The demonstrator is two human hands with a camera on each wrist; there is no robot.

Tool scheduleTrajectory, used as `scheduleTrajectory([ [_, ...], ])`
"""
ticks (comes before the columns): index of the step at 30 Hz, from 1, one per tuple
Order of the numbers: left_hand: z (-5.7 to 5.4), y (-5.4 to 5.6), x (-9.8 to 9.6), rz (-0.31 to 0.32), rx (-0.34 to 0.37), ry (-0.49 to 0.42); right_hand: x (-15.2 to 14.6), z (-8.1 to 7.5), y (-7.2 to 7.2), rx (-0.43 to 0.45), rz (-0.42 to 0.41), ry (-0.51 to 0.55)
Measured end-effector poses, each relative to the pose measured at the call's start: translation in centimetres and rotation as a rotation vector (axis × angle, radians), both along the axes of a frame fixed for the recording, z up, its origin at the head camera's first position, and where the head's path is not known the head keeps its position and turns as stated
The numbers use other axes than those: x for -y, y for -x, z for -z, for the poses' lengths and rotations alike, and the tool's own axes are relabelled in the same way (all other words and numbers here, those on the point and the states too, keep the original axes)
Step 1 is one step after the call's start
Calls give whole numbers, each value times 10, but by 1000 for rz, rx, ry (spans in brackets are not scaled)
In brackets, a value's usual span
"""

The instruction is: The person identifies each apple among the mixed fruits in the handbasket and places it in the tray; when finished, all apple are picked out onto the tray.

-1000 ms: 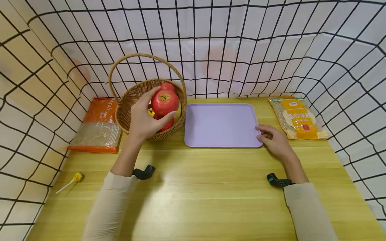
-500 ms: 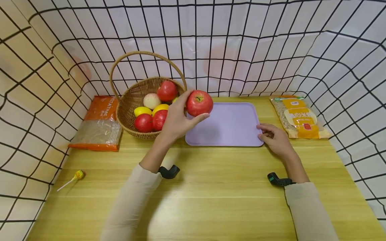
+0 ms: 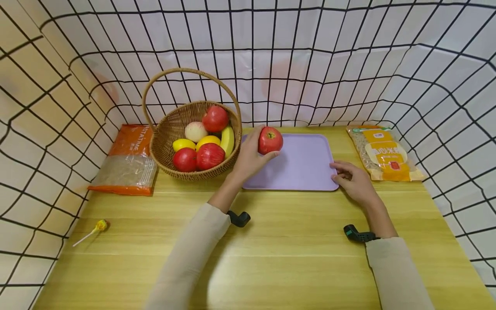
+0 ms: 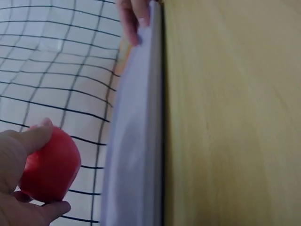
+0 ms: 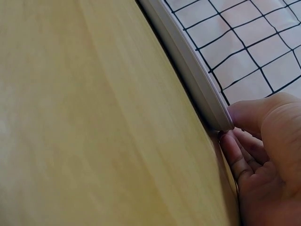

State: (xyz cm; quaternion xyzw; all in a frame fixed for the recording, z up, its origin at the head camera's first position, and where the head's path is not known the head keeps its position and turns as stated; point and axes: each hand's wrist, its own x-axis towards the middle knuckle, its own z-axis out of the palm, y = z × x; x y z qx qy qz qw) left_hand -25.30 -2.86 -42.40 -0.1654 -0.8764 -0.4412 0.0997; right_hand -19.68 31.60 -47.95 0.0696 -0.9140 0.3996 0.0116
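Note:
My left hand [image 3: 248,156] grips a red apple [image 3: 270,140] between thumb and fingers, over the left part of a lilac tray [image 3: 304,163]. The left wrist view has the apple [image 4: 51,165] seen from the side, with the thumb on one side and fingertips on the other. At the tray's right edge, my right hand [image 3: 353,181] pinches the rim. In the right wrist view the thumb lies on top of the tray's corner [image 5: 221,115] and the fingers are below it. Left of the tray stands a wicker basket [image 3: 160,140] with a tall handle.
Inside the basket are red fruits [image 3: 210,156], yellow lemons [image 3: 184,144], a banana [image 3: 227,142] and a pale peach [image 3: 195,131]. An orange bag [image 3: 125,161] lies left of it. A grain packet [image 3: 383,153] lies at right, a lollipop [image 3: 100,225] at front left. Gridded cloth surrounds the table.
My left hand has carried the apple out of the basket, rightward to the tray, and has lowered it somewhat. My right hand has stayed on the tray's edge.

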Motion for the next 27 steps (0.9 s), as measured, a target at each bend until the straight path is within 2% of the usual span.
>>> scheduleTrajectory([
  [5, 11, 13, -6, -26, 17, -15, -1, 2, 0, -1, 2, 7],
  [12, 23, 27, -6, -66, 123, -95, -3, 4, 1, -6, 2, -2],
  [19, 32, 34, -6, -63, 162, -187, -3, 7, 1, -10, 1, -2],
  [27, 40, 41, -7, -61, 183, -245, -2, 6, 2, -23, -2, 5],
])
